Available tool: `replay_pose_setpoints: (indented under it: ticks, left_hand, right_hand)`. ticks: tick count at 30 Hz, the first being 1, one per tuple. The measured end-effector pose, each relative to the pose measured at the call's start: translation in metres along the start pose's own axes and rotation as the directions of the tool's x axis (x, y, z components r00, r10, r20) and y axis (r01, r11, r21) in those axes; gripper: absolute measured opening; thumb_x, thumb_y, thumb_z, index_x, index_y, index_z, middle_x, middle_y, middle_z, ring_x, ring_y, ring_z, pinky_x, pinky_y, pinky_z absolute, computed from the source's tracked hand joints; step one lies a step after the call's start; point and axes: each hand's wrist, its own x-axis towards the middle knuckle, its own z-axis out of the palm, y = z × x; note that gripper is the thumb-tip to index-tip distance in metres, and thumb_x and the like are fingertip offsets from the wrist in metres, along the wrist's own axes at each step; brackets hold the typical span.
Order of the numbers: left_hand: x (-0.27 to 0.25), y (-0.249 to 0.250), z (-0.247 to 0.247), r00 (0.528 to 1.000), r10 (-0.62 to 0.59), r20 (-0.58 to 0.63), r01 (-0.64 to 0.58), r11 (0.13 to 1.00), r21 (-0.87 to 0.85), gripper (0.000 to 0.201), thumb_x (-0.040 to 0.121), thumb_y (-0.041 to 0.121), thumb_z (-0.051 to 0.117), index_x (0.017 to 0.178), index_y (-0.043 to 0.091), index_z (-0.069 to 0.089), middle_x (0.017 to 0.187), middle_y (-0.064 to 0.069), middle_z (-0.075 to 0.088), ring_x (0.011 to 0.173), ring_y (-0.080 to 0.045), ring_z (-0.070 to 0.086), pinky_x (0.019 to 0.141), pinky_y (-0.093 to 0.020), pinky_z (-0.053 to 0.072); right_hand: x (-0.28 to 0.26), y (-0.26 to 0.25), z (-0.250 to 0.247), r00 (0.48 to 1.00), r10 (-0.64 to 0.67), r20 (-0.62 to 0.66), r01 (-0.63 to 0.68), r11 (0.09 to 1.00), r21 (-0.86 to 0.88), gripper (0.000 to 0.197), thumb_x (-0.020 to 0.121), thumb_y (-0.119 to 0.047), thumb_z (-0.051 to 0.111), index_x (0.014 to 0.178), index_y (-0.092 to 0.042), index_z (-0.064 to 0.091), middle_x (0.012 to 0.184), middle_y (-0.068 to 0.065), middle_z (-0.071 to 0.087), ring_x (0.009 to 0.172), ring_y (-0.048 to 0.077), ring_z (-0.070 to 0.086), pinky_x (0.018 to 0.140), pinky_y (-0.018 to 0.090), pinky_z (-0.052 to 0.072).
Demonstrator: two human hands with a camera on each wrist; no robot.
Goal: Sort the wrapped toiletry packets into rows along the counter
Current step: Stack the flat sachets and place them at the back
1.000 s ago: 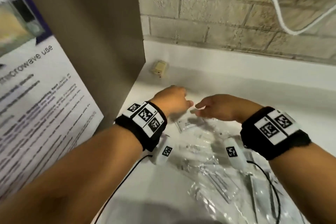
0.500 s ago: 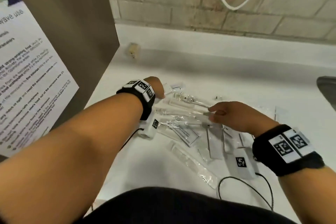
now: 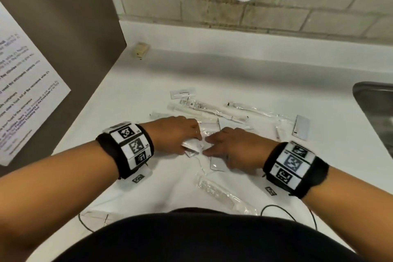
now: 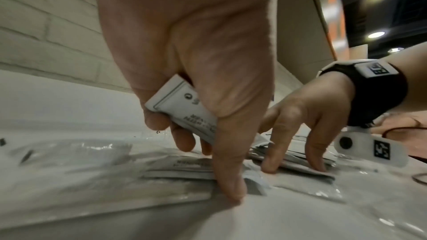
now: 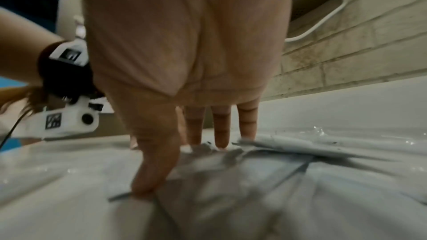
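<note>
Head view: my left hand (image 3: 176, 134) and right hand (image 3: 231, 149) meet over the scattered packets (image 3: 204, 110) mid-tabletop (image 3: 276, 83); sink (image 3: 376, 110) at 3 o'clock.
Left wrist view: my fingers curl round a white sachet (image 4: 182, 109), thumb pressing the pile.
Right wrist view: my fingers (image 5: 221, 125) stretch straight, tips pressing wrappers, grasping nothing.

packets (image 3: 204, 110): clear-wrapped, scattered mid-counter | white sachet (image 4: 184, 109): held, tilted

Brick wall (image 3: 265, 6) behind white counter (image 3: 255, 74), brown cabinet (image 3: 63, 27) left, sink (image 3: 376, 108) right.
</note>
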Motion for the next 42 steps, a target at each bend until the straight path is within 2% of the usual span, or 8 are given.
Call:
replay_pose_setpoints:
  ticks: [9,13,16,20,27,35,38,42]
  left_hand:
    - [0.017,0.002,-0.005,0.983,-0.176,0.048,0.175,0.984,0.024,0.059,0.065,0.034,0.079,0.118,0.028,0.054,0.115,0.008,0.044,0.106,-0.017,0.049,0.076,-0.031,0.044]
    - [0.012,0.004,-0.007,0.974,-0.221,-0.040,0.219,0.974,-0.056,0.049,0.068,0.050,0.068,0.113,0.039,0.051,0.107,0.010,0.052,0.101,-0.014,0.052,0.082,-0.032,0.048]
    - [0.007,0.005,-0.013,0.969,-0.242,-0.055,0.236,0.967,-0.099,0.048,0.077,0.056,0.057,0.120,0.037,0.047,0.108,0.004,0.053,0.099,-0.017,0.055,0.083,-0.035,0.050]
    - [0.013,0.001,-0.026,0.957,-0.269,-0.106,0.251,0.955,-0.158,0.046,0.083,0.048,0.055,0.121,0.026,0.044,0.097,0.010,0.044,0.099,-0.015,0.040,0.083,-0.034,0.042]
    - [0.063,0.029,-0.047,0.932,-0.322,-0.164,0.273,0.925,-0.265,0.026,0.085,0.049,0.054,0.091,0.025,0.048,0.090,0.004,0.061,0.088,-0.020,0.054,0.068,-0.032,0.039]
    - [0.136,0.069,-0.024,0.942,-0.301,-0.150,0.291,0.953,-0.084,0.061,0.088,0.058,0.049,0.130,0.014,0.044,0.124,-0.012,0.050,0.112,-0.031,0.055,0.082,-0.036,0.043]
    - [0.140,0.072,-0.019,0.931,-0.320,-0.176,0.315,0.947,-0.055,0.064,0.083,0.059,0.058,0.126,0.013,0.047,0.120,-0.012,0.049,0.108,-0.031,0.055,0.079,-0.036,0.045]
    - [0.135,0.072,-0.016,0.922,-0.291,-0.255,0.305,0.952,0.017,0.045,0.089,0.047,0.054,0.117,0.012,0.052,0.114,-0.010,0.055,0.103,-0.029,0.057,0.077,-0.035,0.044]
  right_hand:
    - [0.009,0.019,-0.003,0.986,-0.054,-0.155,0.029,0.987,-0.157,0.024,0.073,-0.020,0.060,0.092,-0.034,0.061,0.092,-0.009,0.053,0.094,0.019,0.045,0.081,0.037,0.041]
    - [0.003,0.033,-0.014,0.979,0.114,-0.169,-0.088,0.984,0.158,0.008,0.077,-0.020,0.053,0.077,-0.028,0.051,0.078,-0.010,0.056,0.082,0.020,0.053,0.074,0.035,0.047]
    - [-0.015,0.054,-0.031,0.914,0.345,-0.213,-0.190,0.829,0.527,0.007,0.086,-0.018,0.050,0.083,-0.025,0.050,0.080,-0.003,0.062,0.075,0.021,0.060,0.070,0.034,0.050]
    - [-0.038,0.108,-0.041,0.702,0.686,-0.188,-0.283,0.511,0.811,0.015,0.067,-0.003,0.048,0.081,-0.009,0.050,0.061,0.006,0.057,0.057,0.025,0.049,0.057,0.034,0.040]
    - [-0.083,0.139,-0.032,0.607,0.793,-0.050,-0.191,0.207,0.960,0.045,0.073,-0.058,0.068,0.068,-0.026,0.037,0.062,-0.005,0.030,0.049,0.014,0.023,0.047,0.025,0.018]
    - [-0.117,0.134,0.006,0.491,0.871,0.023,-0.364,0.181,0.914,0.021,0.093,-0.027,0.045,0.095,-0.009,0.055,0.075,0.005,0.054,0.060,0.020,0.050,0.059,0.031,0.040]
    - [-0.117,0.109,0.012,0.553,0.833,-0.009,-0.510,0.347,0.787,0.028,0.094,-0.022,0.046,0.102,0.001,0.060,0.091,0.015,0.066,0.082,0.032,0.063,0.077,0.039,0.049]
    - [-0.094,0.063,0.006,0.680,0.733,0.000,-0.608,0.564,0.559,0.038,0.089,-0.046,0.055,0.087,-0.008,0.058,0.085,0.004,0.058,0.080,0.021,0.056,0.062,0.031,0.040]
